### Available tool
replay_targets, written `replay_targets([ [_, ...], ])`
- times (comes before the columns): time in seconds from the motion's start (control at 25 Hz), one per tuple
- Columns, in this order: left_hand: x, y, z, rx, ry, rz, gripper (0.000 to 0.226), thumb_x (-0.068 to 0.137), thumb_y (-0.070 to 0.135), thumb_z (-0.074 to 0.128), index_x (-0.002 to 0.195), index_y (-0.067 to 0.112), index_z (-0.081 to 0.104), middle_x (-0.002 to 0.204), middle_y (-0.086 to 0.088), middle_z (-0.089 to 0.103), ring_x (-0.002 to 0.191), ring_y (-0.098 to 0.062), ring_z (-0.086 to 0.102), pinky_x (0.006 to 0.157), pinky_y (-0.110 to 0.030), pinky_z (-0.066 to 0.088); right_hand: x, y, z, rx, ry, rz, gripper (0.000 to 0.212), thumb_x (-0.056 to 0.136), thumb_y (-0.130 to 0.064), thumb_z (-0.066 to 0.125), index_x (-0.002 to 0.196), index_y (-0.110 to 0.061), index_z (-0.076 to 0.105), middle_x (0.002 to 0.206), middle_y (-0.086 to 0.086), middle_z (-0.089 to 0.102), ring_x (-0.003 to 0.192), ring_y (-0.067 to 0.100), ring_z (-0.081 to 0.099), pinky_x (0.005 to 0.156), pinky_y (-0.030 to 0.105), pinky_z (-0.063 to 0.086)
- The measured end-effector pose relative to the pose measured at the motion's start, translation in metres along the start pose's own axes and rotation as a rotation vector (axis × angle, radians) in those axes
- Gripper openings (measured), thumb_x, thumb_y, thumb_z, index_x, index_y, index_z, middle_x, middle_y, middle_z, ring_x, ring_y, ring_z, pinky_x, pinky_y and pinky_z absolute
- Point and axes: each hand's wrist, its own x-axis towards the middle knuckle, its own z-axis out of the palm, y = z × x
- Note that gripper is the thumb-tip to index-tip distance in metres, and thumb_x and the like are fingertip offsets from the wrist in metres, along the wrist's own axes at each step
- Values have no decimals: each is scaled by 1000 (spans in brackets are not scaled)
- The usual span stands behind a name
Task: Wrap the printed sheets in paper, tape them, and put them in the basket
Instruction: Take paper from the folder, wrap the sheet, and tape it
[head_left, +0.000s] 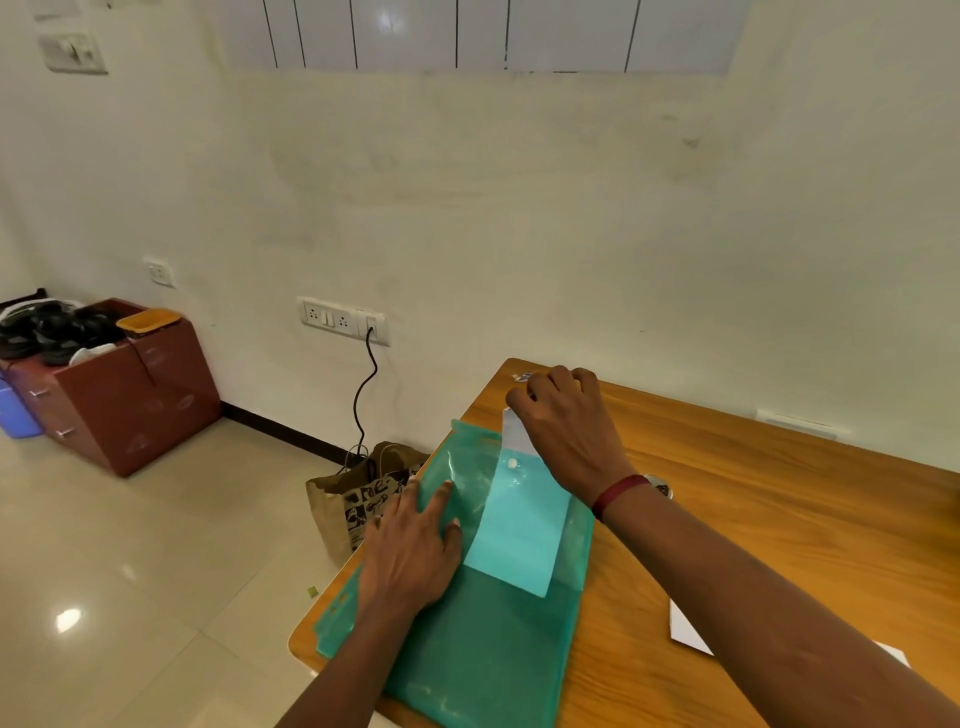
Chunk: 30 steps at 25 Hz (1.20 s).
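green translucent plastic folder (483, 649) flat on wooden worktop (779, 519). left hand (415, 551) spread flat, pressing folder's left side. right hand (566, 421) pinches tip of folder's lifted pale flap (524, 525). white paper sheet (688, 631) right of folder.

I see a cream wall (519, 208), glossy pale floor tiles (130, 545) catching light, a brown cabinet (130, 400) at left, and what may be a window (467, 31) up top.

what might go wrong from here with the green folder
The green folder lies along the table edge, held only by the flat left hand; it may slide off toward the paper bag below. The right hand pinches the flap raised; a hard tug might crease or tear it.
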Motion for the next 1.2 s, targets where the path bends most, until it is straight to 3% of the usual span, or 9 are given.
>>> replay_targets([
  [0.24,-1,-1,-1,7,-10,2,56,97,59,21,149,41,21,158,-5,24,142,-24,25,112,-52,31,6,5,-22,-33,142,75,19,88,2,54,97,-14,60,84,7,59,81,29,52,79,44,42],
  [0.44,-1,-1,-1,9,-12,4,57,97,58,21,150,37,24,158,-6,24,142,-24,25,111,-51,32,16,15,-50,22,331,137,41,90,4,30,100,-12,65,88,8,62,83,30,56,75,42,42],
  [0.56,-3,2,-3,-20,38,-19,61,97,56,25,153,31,21,159,-8,24,143,-27,27,111,-51,32,17,19,-62,128,394,222,42,81,10,39,100,-13,68,89,7,65,82,29,57,68,39,42],
  [0.68,-8,7,-9,-82,200,-37,67,93,50,31,151,17,29,154,-12,35,138,-30,38,110,-51,34,10,20,-62,384,368,431,42,73,14,55,102,-13,69,91,6,67,83,27,60,66,38,48],
  [0.8,-15,9,-11,-80,319,39,71,89,45,35,149,8,33,152,-15,39,137,-31,41,112,-49,35,-11,18,-58,719,305,712,29,87,3,53,104,-13,70,97,3,71,88,17,61,74,25,48],
  [0.88,-17,9,-12,-102,344,64,71,88,42,38,149,6,32,152,-16,38,137,-31,40,112,-50,35,-36,13,-50,842,286,897,22,91,-1,55,102,-14,70,94,-1,70,86,13,61,72,19,44],
  [1.04,-18,11,-13,-152,344,80,70,88,41,39,148,6,33,150,-18,41,134,-35,44,109,-52,38,-93,-4,-31,1170,224,1254,20,95,-6,59,94,-25,65,98,-2,68,90,15,64,75,30,54],
  [1.2,-19,10,-14,-128,365,15,68,86,39,46,146,7,38,152,-18,38,139,-35,38,111,-52,37,-138,-18,-22,1372,199,1498,18,95,-8,60,110,-18,65,109,3,67,95,15,63,80,33,55],
])
